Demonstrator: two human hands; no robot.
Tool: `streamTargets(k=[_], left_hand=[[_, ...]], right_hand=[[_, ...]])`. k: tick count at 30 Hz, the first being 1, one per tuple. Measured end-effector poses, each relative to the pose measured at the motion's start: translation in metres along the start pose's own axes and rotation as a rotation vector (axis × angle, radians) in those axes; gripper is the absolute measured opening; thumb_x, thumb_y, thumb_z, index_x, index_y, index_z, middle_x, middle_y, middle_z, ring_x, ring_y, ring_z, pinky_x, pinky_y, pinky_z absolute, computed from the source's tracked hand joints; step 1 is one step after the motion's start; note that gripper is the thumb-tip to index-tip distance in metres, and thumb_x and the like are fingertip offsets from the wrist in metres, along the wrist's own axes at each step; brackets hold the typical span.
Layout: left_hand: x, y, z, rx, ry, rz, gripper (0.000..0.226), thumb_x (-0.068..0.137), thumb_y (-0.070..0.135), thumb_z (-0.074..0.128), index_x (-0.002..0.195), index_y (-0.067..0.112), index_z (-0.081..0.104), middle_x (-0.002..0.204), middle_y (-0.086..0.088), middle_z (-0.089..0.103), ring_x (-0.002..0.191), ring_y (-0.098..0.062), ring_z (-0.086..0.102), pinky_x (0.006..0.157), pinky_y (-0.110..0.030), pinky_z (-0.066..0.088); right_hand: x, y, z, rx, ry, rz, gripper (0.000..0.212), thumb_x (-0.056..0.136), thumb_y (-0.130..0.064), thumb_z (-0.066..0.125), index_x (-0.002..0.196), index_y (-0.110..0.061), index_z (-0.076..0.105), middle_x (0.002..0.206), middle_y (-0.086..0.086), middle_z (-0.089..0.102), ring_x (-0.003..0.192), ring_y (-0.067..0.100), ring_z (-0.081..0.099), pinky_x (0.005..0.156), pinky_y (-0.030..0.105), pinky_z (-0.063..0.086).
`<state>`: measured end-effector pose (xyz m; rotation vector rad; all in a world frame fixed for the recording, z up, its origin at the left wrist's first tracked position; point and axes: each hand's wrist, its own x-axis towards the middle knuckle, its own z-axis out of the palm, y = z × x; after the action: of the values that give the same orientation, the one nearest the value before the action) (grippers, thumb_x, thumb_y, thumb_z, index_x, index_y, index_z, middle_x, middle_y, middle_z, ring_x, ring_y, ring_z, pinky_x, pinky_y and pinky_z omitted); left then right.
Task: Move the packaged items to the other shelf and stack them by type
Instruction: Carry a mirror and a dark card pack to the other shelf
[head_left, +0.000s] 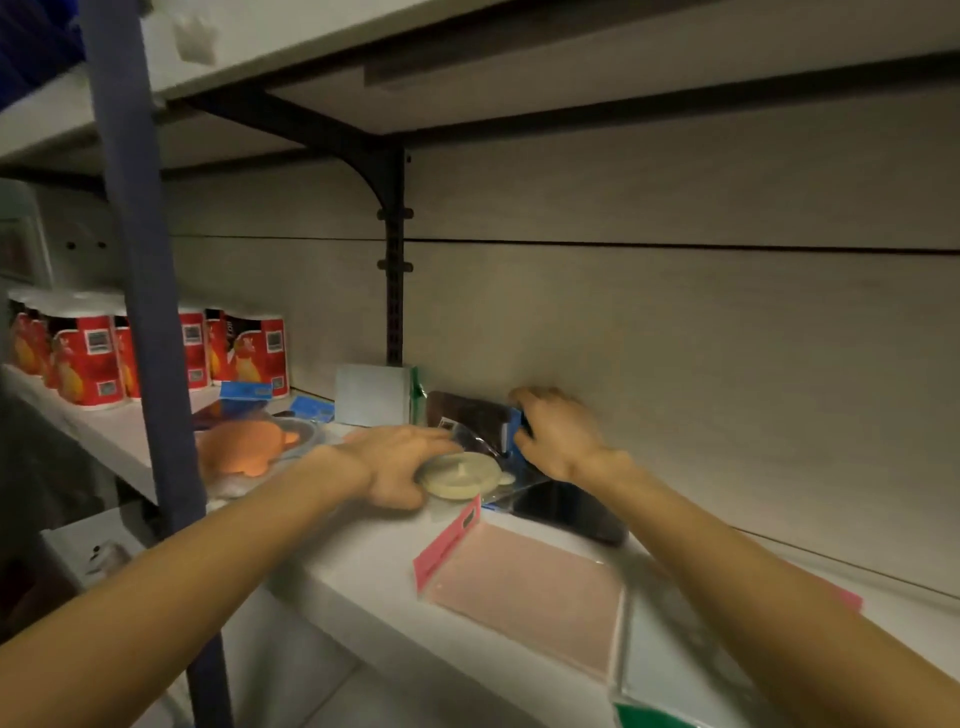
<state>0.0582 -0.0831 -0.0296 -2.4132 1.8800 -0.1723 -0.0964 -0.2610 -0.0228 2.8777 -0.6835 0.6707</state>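
Red-labelled rolls (93, 358) stand at the far left of your shelf (363, 577), behind a blue upright post (140, 270). An orange packaged toy (244, 449) lies beside your left hand (395, 462), whose fingers curl around a cream round packaged item (460, 475). Your right hand (558, 434) grips the blue edge of a dark clear-wrapped packet (475, 418) near the back wall. A pink flat packet (524, 592) lies nearer you, close to the shelf's front edge.
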Motion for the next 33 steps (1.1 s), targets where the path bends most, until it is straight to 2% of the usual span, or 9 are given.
streamTargets(k=[6, 10, 17, 20, 22, 23, 27, 30, 33], left_hand=[[0.019, -0.029, 0.025, 0.010, 0.000, 0.047, 0.069, 0.075, 0.064, 0.046, 0.141, 0.047, 0.042, 0.137, 0.014, 0.058, 0.118, -0.017, 0.057, 0.098, -0.043, 0.049], [0.012, -0.037, 0.028, 0.032, 0.132, 0.178, 0.055, 0.083, 0.058, 0.047, 0.135, 0.041, 0.049, 0.126, 0.012, 0.063, 0.106, -0.016, 0.062, 0.083, -0.035, 0.050], [0.007, -0.053, 0.030, 0.157, 0.341, 0.328, 0.038, 0.090, 0.046, 0.044, 0.123, 0.029, 0.053, 0.115, 0.002, 0.068, 0.093, -0.025, 0.066, 0.074, -0.035, 0.047], [0.009, -0.066, 0.033, 0.062, 0.447, 0.338, 0.034, 0.093, 0.046, 0.038, 0.116, 0.030, 0.058, 0.105, 0.004, 0.071, 0.086, -0.022, 0.066, 0.072, -0.037, 0.052], [0.009, -0.071, 0.033, -0.021, 0.533, 0.340, 0.045, 0.089, 0.050, 0.028, 0.109, 0.030, 0.062, 0.098, 0.004, 0.073, 0.085, -0.023, 0.067, 0.066, -0.035, 0.048], [0.008, -0.072, 0.033, -0.067, 0.560, 0.336, 0.046, 0.087, 0.051, 0.027, 0.105, 0.028, 0.063, 0.095, 0.003, 0.073, 0.084, -0.024, 0.067, 0.064, -0.035, 0.046], [0.007, -0.070, 0.039, -0.256, 0.650, 0.240, 0.019, 0.097, 0.041, 0.052, 0.091, 0.024, 0.057, 0.090, -0.004, 0.071, 0.085, -0.033, 0.066, 0.061, -0.036, 0.038], [0.009, -0.065, 0.042, -0.425, 0.679, 0.135, 0.018, 0.100, 0.037, 0.048, 0.096, 0.020, 0.054, 0.088, -0.005, 0.064, 0.087, -0.036, 0.062, 0.063, -0.036, 0.034], [0.008, -0.058, 0.038, -0.681, 0.668, 0.096, 0.026, 0.104, 0.035, 0.041, 0.096, 0.013, 0.052, 0.083, -0.007, 0.060, 0.080, -0.035, 0.058, 0.066, -0.041, 0.045]], right_hand=[[0.005, -0.005, 0.005, -0.061, -0.036, 0.027, 0.042, 0.085, -0.019, 0.063, 0.126, -0.015, 0.058, 0.124, 0.012, 0.063, 0.116, 0.034, 0.054, 0.083, 0.041, 0.053], [0.009, -0.014, -0.003, -0.091, -0.062, 0.117, 0.022, 0.079, -0.012, 0.065, 0.101, -0.014, 0.065, 0.104, 0.011, 0.069, 0.098, 0.035, 0.063, 0.065, 0.033, 0.044], [-0.009, -0.031, -0.001, -0.221, -0.039, 0.324, 0.027, 0.084, -0.013, 0.062, 0.108, -0.019, 0.072, 0.103, 0.011, 0.071, 0.106, 0.033, 0.059, 0.072, 0.034, 0.046], [-0.020, -0.035, -0.002, -0.231, 0.025, 0.389, 0.027, 0.085, -0.013, 0.061, 0.108, -0.021, 0.073, 0.102, 0.011, 0.072, 0.112, 0.033, 0.053, 0.072, 0.032, 0.035], [-0.030, -0.036, -0.005, -0.233, 0.049, 0.432, 0.025, 0.087, -0.015, 0.060, 0.107, -0.021, 0.073, 0.100, 0.011, 0.072, 0.111, 0.034, 0.053, 0.073, 0.032, 0.031], [-0.035, -0.036, -0.008, -0.225, 0.066, 0.453, 0.024, 0.087, -0.016, 0.059, 0.106, -0.021, 0.072, 0.101, 0.010, 0.072, 0.109, 0.034, 0.055, 0.074, 0.033, 0.032], [-0.054, -0.039, -0.015, -0.134, 0.140, 0.568, 0.023, 0.089, -0.023, 0.057, 0.109, -0.022, 0.069, 0.102, 0.011, 0.072, 0.097, 0.038, 0.063, 0.075, 0.037, 0.048], [-0.071, -0.045, -0.019, -0.032, 0.233, 0.645, 0.021, 0.090, -0.024, 0.055, 0.107, -0.023, 0.069, 0.092, 0.007, 0.072, 0.084, 0.034, 0.066, 0.065, 0.035, 0.051], [-0.086, -0.051, -0.027, 0.048, 0.334, 0.689, 0.021, 0.091, -0.021, 0.056, 0.106, -0.022, 0.071, 0.088, 0.004, 0.072, 0.080, 0.028, 0.066, 0.062, 0.033, 0.050]])
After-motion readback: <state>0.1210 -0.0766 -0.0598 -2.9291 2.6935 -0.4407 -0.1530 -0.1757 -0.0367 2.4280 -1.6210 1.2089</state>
